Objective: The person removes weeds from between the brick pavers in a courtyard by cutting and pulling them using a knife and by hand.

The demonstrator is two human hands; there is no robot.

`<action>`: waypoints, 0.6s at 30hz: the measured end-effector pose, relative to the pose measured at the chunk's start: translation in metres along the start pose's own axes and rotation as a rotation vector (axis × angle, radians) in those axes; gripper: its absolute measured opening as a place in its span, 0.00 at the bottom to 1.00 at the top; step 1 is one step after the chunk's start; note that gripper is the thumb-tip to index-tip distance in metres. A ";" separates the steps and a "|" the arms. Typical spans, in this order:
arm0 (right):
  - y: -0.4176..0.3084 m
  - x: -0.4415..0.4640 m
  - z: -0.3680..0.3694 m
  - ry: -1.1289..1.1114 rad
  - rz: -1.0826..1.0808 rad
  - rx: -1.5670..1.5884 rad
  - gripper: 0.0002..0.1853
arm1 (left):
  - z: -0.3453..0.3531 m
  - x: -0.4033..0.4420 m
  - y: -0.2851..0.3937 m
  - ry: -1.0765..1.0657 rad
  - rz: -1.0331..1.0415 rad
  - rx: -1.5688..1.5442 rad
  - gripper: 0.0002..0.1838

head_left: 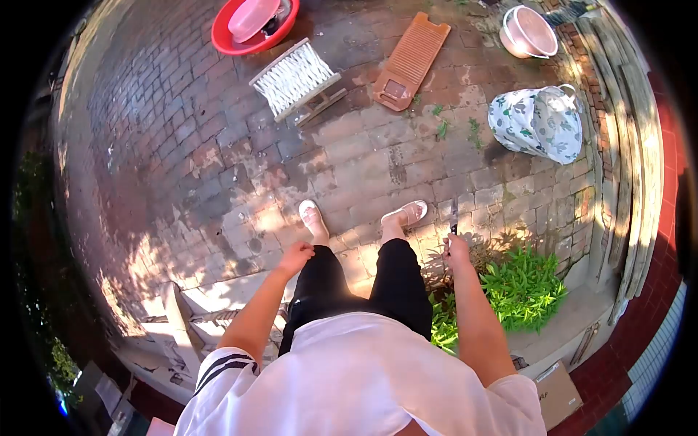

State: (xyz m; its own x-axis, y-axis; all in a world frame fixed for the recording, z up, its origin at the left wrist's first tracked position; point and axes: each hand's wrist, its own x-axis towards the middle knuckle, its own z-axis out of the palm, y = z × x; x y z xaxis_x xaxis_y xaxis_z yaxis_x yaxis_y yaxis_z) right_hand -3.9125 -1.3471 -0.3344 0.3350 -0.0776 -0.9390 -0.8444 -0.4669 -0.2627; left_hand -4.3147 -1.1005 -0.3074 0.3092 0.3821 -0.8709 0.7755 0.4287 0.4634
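My right hand [457, 251] is closed around the handle of a knife [454, 216], whose narrow dark blade points forward over the bricks. Just below and to the right of that hand grows a leafy green plant [522, 289]. Beside my left knee, my left hand [297, 256] hangs with its fingers curled in; nothing shows in it. Black shorts [401, 280] cover my thighs, and my feet in light slippers [415, 211] stand apart on the paving.
Ahead on the brick ground [349, 171] are a woven stool [294, 78], a brown washboard [411, 62], a red basin [231, 45] with a pink basin inside, a pink bucket [518, 40] and a cactus-print laundry basket [520, 120]. Long timbers [618, 145] line the right; a cardboard box [558, 396] lies behind.
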 end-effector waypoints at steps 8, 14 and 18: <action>0.057 -0.074 0.238 -0.196 0.011 -0.537 0.05 | -0.208 -0.083 -0.209 0.478 -0.418 -0.716 0.11; 0.084 -0.181 0.453 -0.465 -0.292 -1.097 0.06 | -0.288 -0.150 -0.292 0.731 -0.404 -0.996 0.10; 0.074 -0.256 0.547 -0.677 -0.471 -1.281 0.05 | -0.290 -0.170 -0.307 0.819 -0.423 -1.163 0.08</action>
State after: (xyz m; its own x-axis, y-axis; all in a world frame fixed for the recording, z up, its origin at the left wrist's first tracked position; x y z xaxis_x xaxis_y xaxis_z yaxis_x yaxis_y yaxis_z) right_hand -4.2892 -0.8803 -0.2350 -0.0875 0.5309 -0.8429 0.3206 -0.7861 -0.5284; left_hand -4.7649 -1.0601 -0.2544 -0.5167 0.2392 -0.8221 -0.2600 0.8710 0.4169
